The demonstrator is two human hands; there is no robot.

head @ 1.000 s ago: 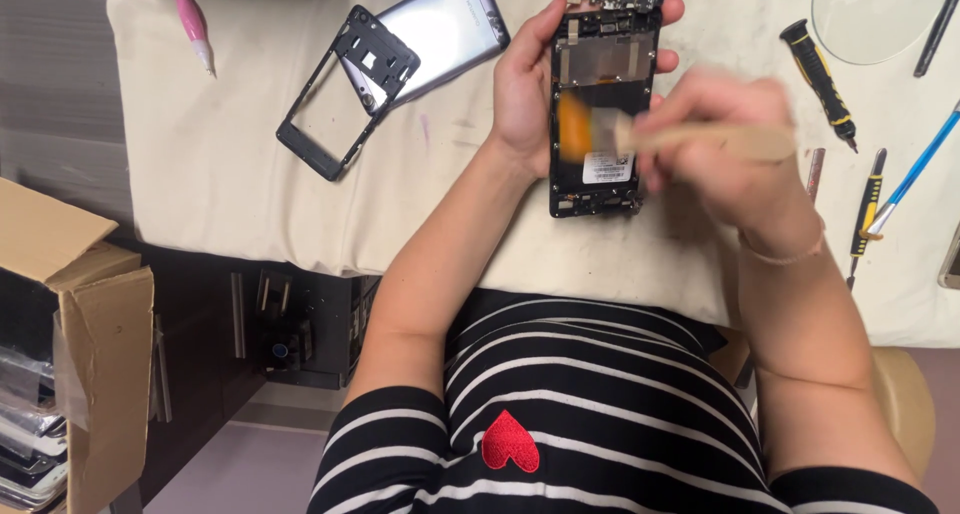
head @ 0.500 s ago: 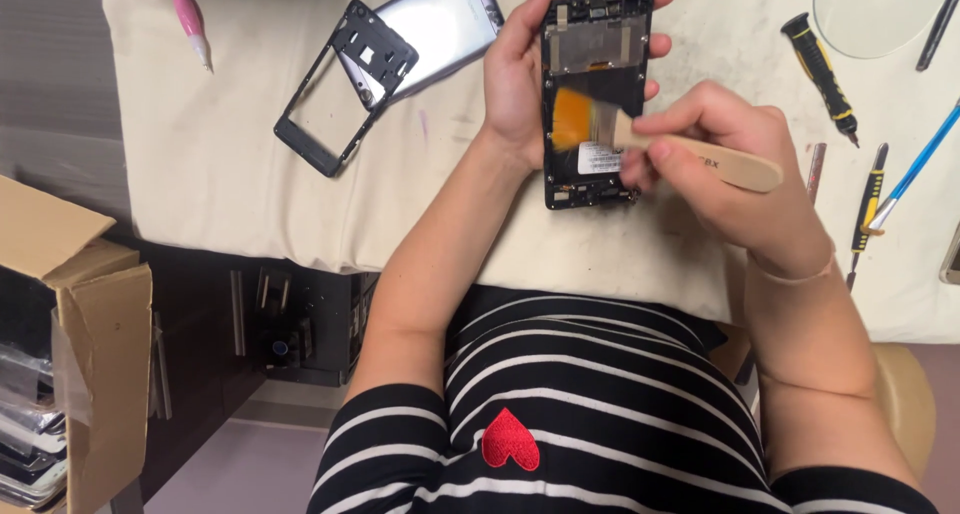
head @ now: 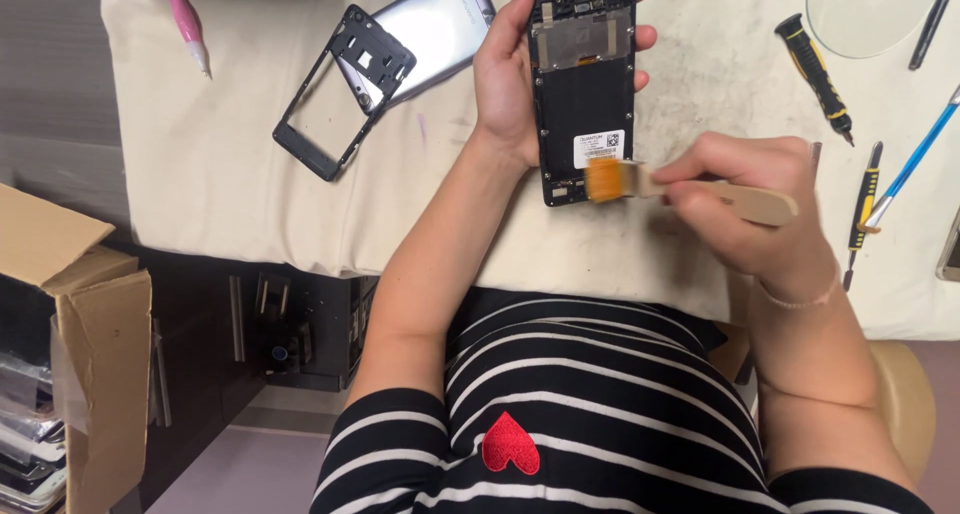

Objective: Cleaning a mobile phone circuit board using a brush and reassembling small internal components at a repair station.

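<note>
Opened phone point(head: 585, 94) lies lengthwise away from the person; brush point(head: 690, 186) lies crosswise

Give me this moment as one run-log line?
left hand: holds opened phone | right hand: brush bristles on phone's lower end

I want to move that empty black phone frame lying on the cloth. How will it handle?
The black frame is probably light and somewhat bendy: it is a thin open rectangle with nothing inside. It likely won't roll, lying flat on the cloth. One end overlaps the silver back cover, so pushing may shift that.
</note>
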